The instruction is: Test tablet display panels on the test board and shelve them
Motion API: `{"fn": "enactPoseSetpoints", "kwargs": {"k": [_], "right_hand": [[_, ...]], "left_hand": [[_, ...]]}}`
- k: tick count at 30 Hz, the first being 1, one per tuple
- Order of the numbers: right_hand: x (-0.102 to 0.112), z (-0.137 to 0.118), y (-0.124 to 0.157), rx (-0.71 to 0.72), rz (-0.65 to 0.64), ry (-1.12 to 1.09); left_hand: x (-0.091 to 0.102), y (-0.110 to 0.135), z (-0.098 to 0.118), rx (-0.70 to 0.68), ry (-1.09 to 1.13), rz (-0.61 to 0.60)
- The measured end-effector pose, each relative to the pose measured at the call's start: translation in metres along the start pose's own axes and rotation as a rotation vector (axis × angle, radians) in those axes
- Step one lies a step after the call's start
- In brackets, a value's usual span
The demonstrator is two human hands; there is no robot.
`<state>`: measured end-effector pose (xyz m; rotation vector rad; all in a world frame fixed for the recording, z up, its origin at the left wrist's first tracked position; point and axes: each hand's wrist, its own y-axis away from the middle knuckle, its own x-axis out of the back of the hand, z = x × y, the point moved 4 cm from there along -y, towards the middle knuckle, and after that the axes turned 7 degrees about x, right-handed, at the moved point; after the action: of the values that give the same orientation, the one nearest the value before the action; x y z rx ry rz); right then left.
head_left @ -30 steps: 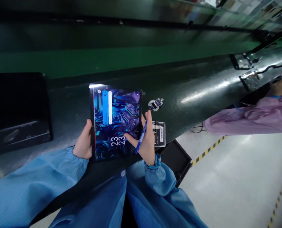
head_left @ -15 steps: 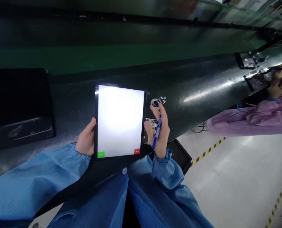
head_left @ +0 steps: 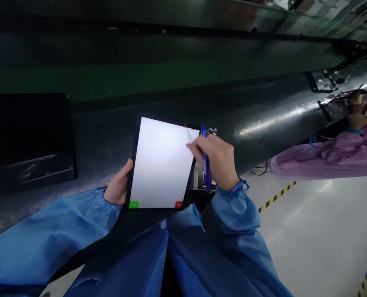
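Lit tablet (head_left: 158, 173) held at near edge of workbench (head_left: 251, 111) by left hand (head_left: 119, 184), thumb at left bezel, fingers hidden; blue pen (head_left: 206, 163) gripped in half-curled right hand (head_left: 219, 160), fingertips blurred over screen's upper right, contact unclear; tablet best braced by left grip, pen best angled clear of glass; green button (head_left: 134, 204), red button (head_left: 178, 204) displayed along screen bottom; dark panel (head_left: 25, 140) laid farther left

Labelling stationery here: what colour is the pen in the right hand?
The pen is blue, seen best in the head view.
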<state>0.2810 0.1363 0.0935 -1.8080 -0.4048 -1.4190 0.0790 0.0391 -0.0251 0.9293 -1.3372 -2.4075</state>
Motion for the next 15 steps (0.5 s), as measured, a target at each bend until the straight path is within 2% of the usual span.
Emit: {"fn": "enactPoseSetpoints", "kwargs": {"k": [2, 4, 6, 8, 11, 15], "right_hand": [[0.012, -0.019, 0.013, 0.184, 0.044, -0.027], [0.023, -0.027, 0.029, 0.256, 0.108, -0.040], [0.031, -0.025, 0.043, 0.240, 0.139, -0.060], [0.033, -0.019, 0.055, 0.194, 0.142, -0.093], [0.035, -0.011, 0.067, 0.134, 0.152, -0.112], [0.045, -0.004, 0.070, 0.093, 0.210, -0.131]], "left_hand": [[0.000, 0.000, 0.000, -0.003, 0.000, -0.047], [-0.003, 0.002, 0.000, -0.015, 0.014, -0.145], [-0.008, 0.005, 0.000, -0.032, 0.032, -0.268], [-0.011, 0.006, 0.000, -0.054, 0.037, -0.341], [-0.009, 0.005, 0.001, -0.072, 0.019, -0.352], [-0.007, 0.001, 0.000, -0.025, 0.006, -0.345]]}}
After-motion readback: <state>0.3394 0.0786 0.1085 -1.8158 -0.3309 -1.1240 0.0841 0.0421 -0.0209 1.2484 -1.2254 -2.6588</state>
